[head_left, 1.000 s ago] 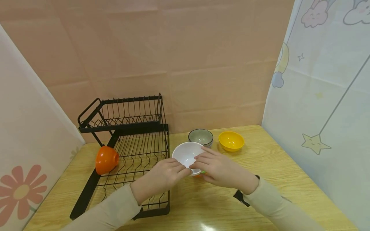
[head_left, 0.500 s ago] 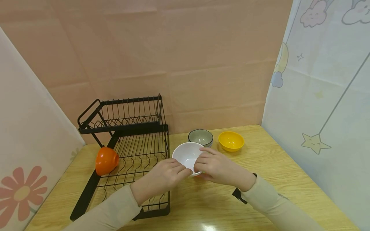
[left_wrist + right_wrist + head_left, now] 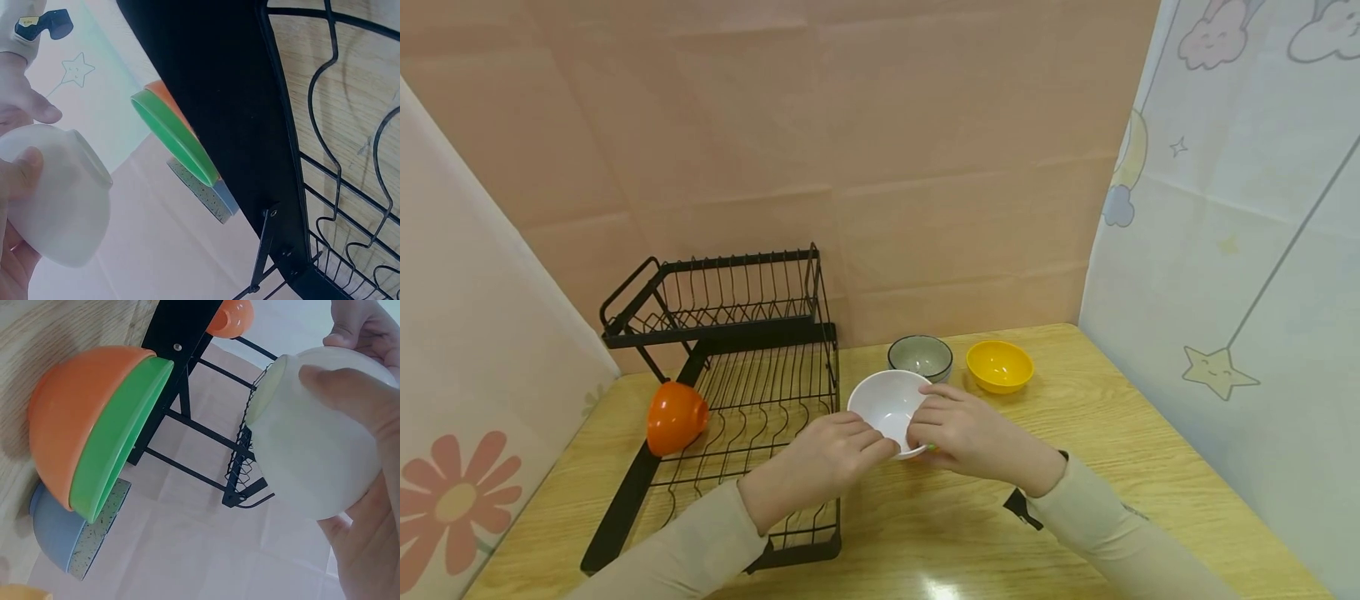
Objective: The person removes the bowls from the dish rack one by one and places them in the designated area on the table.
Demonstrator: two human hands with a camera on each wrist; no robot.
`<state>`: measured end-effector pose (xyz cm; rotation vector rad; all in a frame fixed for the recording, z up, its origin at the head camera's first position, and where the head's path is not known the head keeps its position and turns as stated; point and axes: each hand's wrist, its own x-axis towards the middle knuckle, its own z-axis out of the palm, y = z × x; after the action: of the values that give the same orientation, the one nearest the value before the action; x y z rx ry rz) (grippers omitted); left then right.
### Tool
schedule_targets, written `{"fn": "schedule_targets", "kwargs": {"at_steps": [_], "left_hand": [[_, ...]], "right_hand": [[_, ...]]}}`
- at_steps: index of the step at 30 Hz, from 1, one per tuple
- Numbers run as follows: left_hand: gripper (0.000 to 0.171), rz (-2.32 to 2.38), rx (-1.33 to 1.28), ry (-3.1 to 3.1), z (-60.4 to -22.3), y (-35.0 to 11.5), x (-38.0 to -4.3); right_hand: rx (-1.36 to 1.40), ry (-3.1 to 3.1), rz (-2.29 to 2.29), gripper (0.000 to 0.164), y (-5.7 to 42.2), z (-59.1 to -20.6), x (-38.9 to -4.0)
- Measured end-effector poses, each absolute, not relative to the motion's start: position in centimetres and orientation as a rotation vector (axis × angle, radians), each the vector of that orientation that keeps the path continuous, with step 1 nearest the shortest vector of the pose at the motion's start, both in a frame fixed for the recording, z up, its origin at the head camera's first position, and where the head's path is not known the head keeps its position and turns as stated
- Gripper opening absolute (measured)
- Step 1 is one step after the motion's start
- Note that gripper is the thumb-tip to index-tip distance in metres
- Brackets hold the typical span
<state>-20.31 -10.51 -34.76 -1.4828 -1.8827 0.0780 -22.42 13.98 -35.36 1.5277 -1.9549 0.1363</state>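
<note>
Both hands hold a white bowl point(image 3: 880, 403) above the table, its inside facing up and toward the head camera. My left hand point(image 3: 837, 454) grips the near left rim, with its thumb on the outer wall in the left wrist view. At the right rim my right hand point(image 3: 964, 435) holds on, fingers curled over the edge and thumb point(image 3: 340, 387) against the outside. Below the white bowl stands a green bowl point(image 3: 125, 440) nested in an orange bowl point(image 3: 81, 419); the head view mostly hides this pair.
Left of the hands stands a black two-tier dish rack point(image 3: 715, 333), with an orange bowl point(image 3: 676, 418) tipped on its side in the lower tier. Behind the white bowl are a grey-blue bowl point(image 3: 921, 357) and a yellow bowl point(image 3: 1000, 367). Fabric walls point(image 3: 970, 167) enclose the table.
My right hand's fingers have shifted along the rim and curled further into the white bowl. The bowl and my left hand stay almost in place.
</note>
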Motion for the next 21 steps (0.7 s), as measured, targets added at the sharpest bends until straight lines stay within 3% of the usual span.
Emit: {"fn": "schedule_targets", "kwargs": {"at_steps": [21], "left_hand": [[0.020,0.042,-1.487,-1.920,-34.71,-10.67,-20.34]], "right_hand": [[1.539,-1.988,0.157,0.026,14.11,-35.08,-22.58]]}}
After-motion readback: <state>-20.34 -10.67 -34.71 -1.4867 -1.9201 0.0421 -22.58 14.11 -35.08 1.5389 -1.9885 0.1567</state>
